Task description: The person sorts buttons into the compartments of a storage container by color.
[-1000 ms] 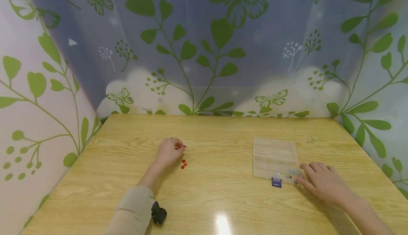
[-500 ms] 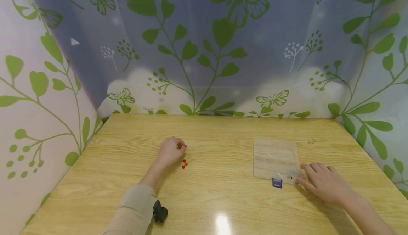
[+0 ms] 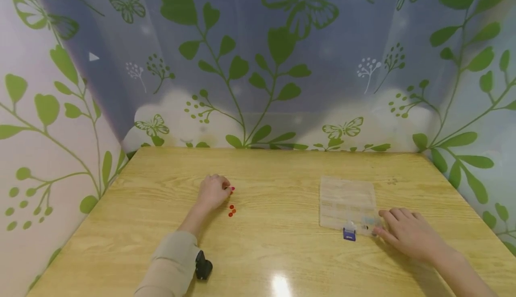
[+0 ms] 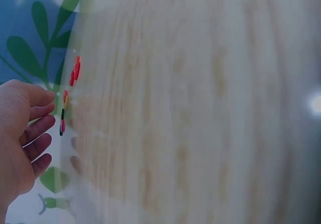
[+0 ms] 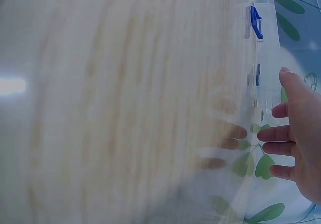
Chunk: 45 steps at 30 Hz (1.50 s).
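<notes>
My left hand (image 3: pixel 212 193) is lowered over the left part of the table, its fingers loosely bent. Just beyond its fingertips is a small pink-red piece (image 3: pixel 232 188). In the left wrist view the fingertips stand beside a row of small coloured pieces (image 4: pixel 62 116), with nothing visibly gripped. Nearer me lie several small red discs (image 3: pixel 231 211). On the right, a clear plastic compartment box (image 3: pixel 347 198) has a blue latch (image 3: pixel 349 234) at its front edge. My right hand (image 3: pixel 413 234) rests at the box's right front corner, fingers extended and loosely spread.
The wooden table (image 3: pixel 282 230) reaches back to a printed curtain (image 3: pixel 258 86) with leaves and butterflies. Some tiny clear pieces (image 3: pixel 392 181) lie behind the box to the right. A black wrist camera (image 3: pixel 203 265) sits on the left sleeve.
The left hand has drawn back very slightly, so a little more of the pieces at its fingertips shows. The right hand and the box keep their places; the head view tilts a little.
</notes>
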### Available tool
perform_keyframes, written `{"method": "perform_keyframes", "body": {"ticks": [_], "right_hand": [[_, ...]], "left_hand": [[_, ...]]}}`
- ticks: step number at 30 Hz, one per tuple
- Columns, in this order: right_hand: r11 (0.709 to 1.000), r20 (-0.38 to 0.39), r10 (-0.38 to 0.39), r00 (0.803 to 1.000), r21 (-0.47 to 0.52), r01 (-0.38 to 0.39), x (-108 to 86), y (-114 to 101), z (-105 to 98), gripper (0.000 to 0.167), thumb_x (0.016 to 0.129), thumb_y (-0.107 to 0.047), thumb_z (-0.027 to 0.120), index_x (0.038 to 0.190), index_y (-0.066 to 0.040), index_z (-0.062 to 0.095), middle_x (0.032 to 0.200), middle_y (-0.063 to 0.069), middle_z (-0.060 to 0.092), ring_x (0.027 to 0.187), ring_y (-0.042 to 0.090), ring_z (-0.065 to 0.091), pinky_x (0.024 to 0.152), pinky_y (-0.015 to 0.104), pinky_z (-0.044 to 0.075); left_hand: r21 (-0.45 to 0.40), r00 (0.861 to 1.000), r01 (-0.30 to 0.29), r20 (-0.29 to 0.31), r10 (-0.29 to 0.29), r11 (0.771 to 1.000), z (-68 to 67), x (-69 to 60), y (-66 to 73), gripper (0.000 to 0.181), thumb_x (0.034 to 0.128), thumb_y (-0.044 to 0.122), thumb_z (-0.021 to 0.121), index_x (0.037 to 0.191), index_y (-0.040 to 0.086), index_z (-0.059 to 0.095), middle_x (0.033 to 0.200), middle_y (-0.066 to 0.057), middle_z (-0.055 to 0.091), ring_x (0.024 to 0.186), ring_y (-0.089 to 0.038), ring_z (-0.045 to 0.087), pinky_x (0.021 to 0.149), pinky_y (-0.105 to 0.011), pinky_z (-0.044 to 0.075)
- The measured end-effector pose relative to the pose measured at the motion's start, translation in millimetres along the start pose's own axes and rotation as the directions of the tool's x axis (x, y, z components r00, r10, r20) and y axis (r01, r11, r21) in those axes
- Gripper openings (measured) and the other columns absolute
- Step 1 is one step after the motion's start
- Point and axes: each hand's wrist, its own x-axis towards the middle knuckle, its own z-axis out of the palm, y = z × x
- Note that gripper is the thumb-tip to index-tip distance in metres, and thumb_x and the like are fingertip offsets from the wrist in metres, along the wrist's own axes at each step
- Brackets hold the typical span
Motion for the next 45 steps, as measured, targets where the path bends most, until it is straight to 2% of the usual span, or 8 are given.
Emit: {"method": "perform_keyframes", "body": {"ticks": [8,15,21,32,39,45], "right_hand": [[0.999,0.013,0.015,1.000,0.031,-0.015,-1.5,-2.0,0.7,0.047,0.091,-0.045,0.052,0.115,-0.005,0.057,0.107,0.012,0.059,0.100,0.035,0.055,0.074,0.055,0.043],[0.999,-0.001,0.006,1.000,0.042,-0.006,-0.6,-2.7,-0.5,0.045,0.092,-0.044,0.053,0.114,-0.005,0.057,0.105,0.011,0.059,0.098,0.035,0.056,0.073,0.054,0.044],[0.998,0.007,0.015,1.000,0.060,-0.016,-0.4,-2.5,-1.3,0.046,0.092,-0.044,0.052,0.115,-0.005,0.056,0.106,0.011,0.059,0.099,0.035,0.055,0.074,0.055,0.044],[0.996,0.010,0.027,1.000,0.081,-0.028,-1.7,-2.8,-0.4,0.047,0.092,-0.045,0.052,0.116,-0.004,0.056,0.106,0.011,0.058,0.100,0.035,0.054,0.075,0.056,0.043],[0.996,0.000,0.019,1.000,0.082,-0.019,-1.8,-1.4,1.3,0.046,0.092,-0.043,0.053,0.115,-0.004,0.056,0.104,0.010,0.058,0.099,0.035,0.054,0.073,0.054,0.044],[0.996,0.004,0.022,1.000,0.091,-0.023,-0.9,-0.9,0.8,0.046,0.092,-0.044,0.053,0.115,-0.004,0.056,0.105,0.009,0.058,0.098,0.034,0.055,0.073,0.054,0.044]], "left_hand": [[0.080,0.999,-0.050,0.012,0.050,0.995,7.2,4.1,-1.0,0.016,0.0821,0.018,0.067,0.092,0.006,0.069,0.087,-0.004,0.061,0.081,-0.023,0.049,0.076,-0.038,0.039],[0.106,1.000,-0.026,0.007,0.025,0.994,6.2,5.4,3.4,0.015,0.0815,0.017,0.068,0.091,0.006,0.069,0.089,-0.006,0.060,0.082,-0.025,0.049,0.078,-0.039,0.038],[0.139,1.000,-0.018,0.002,0.018,0.990,7.6,5.4,3.1,0.011,0.0816,0.016,0.068,0.086,0.007,0.068,0.085,-0.006,0.059,0.078,-0.024,0.048,0.073,-0.038,0.039],[0.153,0.999,-0.032,0.003,0.032,0.988,9.0,6.4,5.0,0.007,0.0830,0.015,0.067,0.082,0.009,0.069,0.083,-0.003,0.058,0.079,-0.023,0.048,0.074,-0.038,0.039],[0.154,0.997,-0.062,-0.039,0.069,0.986,10.0,6.0,5.6,0.009,0.0848,0.011,0.063,0.080,0.007,0.070,0.082,-0.004,0.059,0.076,-0.022,0.048,0.071,-0.036,0.040],[0.138,0.993,-0.086,-0.064,0.096,0.987,10.2,7.1,5.7,0.009,0.0848,0.012,0.063,0.079,0.008,0.069,0.082,-0.003,0.060,0.079,-0.023,0.051,0.072,-0.038,0.041]]}}
